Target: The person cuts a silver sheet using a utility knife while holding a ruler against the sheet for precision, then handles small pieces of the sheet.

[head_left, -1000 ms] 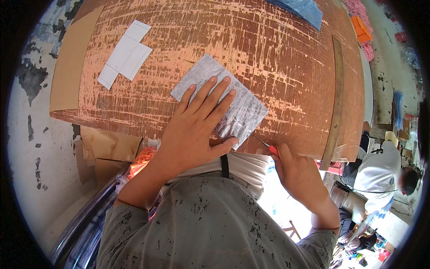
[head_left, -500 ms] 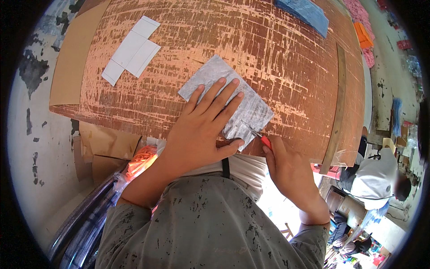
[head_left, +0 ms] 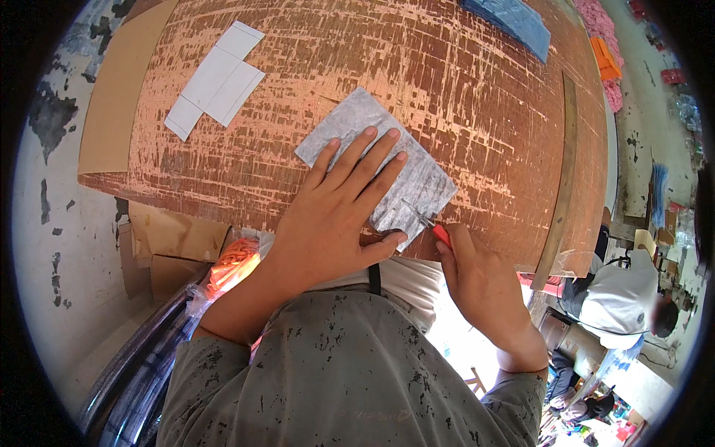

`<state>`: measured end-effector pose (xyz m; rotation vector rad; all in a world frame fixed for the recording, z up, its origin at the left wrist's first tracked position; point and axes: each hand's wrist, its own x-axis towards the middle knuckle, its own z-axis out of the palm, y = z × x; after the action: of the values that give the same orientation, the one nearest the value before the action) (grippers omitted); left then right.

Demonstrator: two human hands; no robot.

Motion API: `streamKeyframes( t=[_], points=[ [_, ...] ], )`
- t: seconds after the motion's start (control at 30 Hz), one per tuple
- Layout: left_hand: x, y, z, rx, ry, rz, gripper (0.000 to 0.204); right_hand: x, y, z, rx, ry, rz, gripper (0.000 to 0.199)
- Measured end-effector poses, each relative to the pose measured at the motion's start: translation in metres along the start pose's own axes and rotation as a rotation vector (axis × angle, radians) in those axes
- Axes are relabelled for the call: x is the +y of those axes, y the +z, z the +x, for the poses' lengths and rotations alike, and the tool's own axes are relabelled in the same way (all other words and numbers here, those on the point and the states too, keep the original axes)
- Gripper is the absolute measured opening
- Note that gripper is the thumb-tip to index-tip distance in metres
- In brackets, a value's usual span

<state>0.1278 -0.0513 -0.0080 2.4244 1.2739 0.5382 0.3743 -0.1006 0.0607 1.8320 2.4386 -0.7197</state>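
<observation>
One red-handled tool [head_left: 442, 235], one grey sheet [head_left: 421, 179], one white cutout [head_left: 214, 80].

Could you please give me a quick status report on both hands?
Left hand spread on grey sheet. Right hand gripping red-handled tool, metal end over sheet. Left thumb close by.

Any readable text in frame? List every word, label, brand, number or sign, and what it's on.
No legible text.
Dark gray shirt: faint lettering-like mark low on the front, too blurred to read.
Co-worker's white shirt: small dark mark, too small to read.
White paper cutout: thin lines, no lettering visible.
Gray sheet: streaks only.
Red-handled tool: no marking visible.
</observation>
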Motion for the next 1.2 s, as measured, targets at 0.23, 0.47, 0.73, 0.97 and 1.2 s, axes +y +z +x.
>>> streamKeyframes(
  t=[0.23, 0.47, 0.73, 0.97, 1.2],
  points=[
    [0.000, -0.001, 0.000, -0.004, -0.003, -0.017, 0.092, 0.000, -0.002, 0.001, -0.056, 0.012, -0.013, 0.018],
    [-0.001, -0.001, 0.001, -0.007, -0.001, -0.016, 0.093, -0.002, -0.003, 0.002, -0.062, 0.015, 0.005, 0.018],
    [0.000, -0.001, 0.001, -0.017, -0.006, -0.020, 0.094, -0.003, -0.001, 0.003, -0.016, 0.031, 0.020, 0.015],
    [0.001, -0.002, 0.002, -0.024, -0.003, -0.004, 0.093, -0.004, -0.001, 0.006, -0.046, 0.016, -0.061, 0.018],
    [0.001, -0.001, 0.001, -0.010, -0.019, -0.013, 0.093, -0.004, -0.016, 0.011, -0.176, -0.015, -0.122, 0.018]
  ],
)
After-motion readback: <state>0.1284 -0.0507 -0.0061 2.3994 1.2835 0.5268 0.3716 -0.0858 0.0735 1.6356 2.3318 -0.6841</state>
